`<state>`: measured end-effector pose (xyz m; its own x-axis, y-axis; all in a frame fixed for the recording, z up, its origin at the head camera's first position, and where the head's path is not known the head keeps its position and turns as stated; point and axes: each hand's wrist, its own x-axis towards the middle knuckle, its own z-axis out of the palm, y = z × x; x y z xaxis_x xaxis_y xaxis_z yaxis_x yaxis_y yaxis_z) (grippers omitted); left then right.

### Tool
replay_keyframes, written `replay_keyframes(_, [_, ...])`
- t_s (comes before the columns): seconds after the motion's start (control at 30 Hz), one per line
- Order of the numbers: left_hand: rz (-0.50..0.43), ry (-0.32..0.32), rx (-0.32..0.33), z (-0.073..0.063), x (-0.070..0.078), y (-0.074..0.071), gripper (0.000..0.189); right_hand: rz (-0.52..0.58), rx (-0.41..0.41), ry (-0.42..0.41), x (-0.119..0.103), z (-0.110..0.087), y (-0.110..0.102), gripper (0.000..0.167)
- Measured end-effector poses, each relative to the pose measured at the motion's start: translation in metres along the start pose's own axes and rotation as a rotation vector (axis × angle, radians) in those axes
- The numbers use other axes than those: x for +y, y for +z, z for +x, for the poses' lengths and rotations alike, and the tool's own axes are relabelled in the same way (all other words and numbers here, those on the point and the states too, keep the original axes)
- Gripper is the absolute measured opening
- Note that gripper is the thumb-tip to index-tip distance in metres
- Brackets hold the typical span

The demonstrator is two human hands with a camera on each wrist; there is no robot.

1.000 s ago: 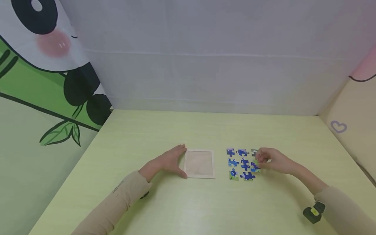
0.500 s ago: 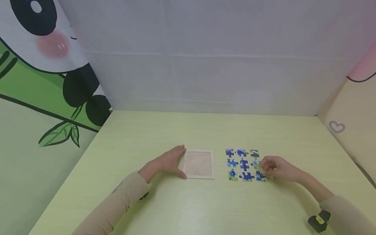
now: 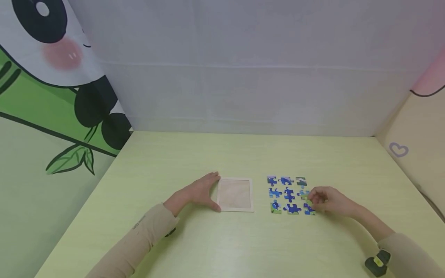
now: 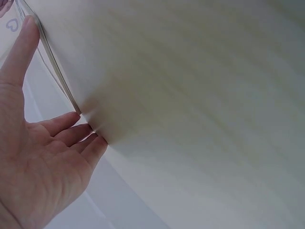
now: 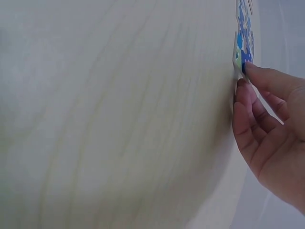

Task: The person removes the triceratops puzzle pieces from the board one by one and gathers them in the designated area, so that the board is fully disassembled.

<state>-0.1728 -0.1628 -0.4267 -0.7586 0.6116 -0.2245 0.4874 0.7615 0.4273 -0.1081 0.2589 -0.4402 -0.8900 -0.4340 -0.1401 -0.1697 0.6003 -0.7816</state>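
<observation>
On the left of the work area, my left hand [image 3: 199, 192] rests with thumb and fingers spread against the left side of a square wooden puzzle frame [image 3: 252, 195], tips at its two left corners. The left wrist view shows the fingers [image 4: 71, 138] fairly straight along the thin edge. My right hand [image 3: 328, 200] pinches the lower-right jigsaw piece [image 3: 308, 210] by its right side, thumb on top. In the right wrist view, that blue and green piece [image 5: 244, 61] lies at the thumb tip. Several other jigsaw pieces [image 3: 289, 194] lie spaced in a grid of rows beside it.
A pale wood-grain table [image 3: 215, 239] bears everything. White cloth [image 3: 243, 96] hangs behind its far edge, with a cartoon-printed panel [image 3: 52, 104] on the left and a beige side panel [image 3: 413, 154] on the right.
My right hand has moved down and slightly right with a jigsaw piece, from the middle row to the lower-right corner of the grid. The left hand and puzzle frame have stayed put.
</observation>
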Motion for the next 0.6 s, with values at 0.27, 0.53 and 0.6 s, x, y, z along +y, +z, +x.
replay_keyframes(0.27, [0.000, -0.004, -0.005, 0.0019, -0.0012, 0.0012, 0.107, -0.021, -0.004, -0.029, 0.0037, 0.0003, -0.0003, 0.017])
replay_keyframes(0.53, [-0.014, -0.010, -0.006, 0.0029, -0.0022, 0.0019, 0.108, -0.050, 0.005, -0.043, 0.0045, 0.0005, -0.0006, 0.016])
replay_keyframes(0.6, [-0.012, -0.011, -0.008, 0.0032, -0.0026, 0.0021, 0.108, -0.058, 0.012, -0.046, 0.0045, 0.0003, -0.0006, 0.016])
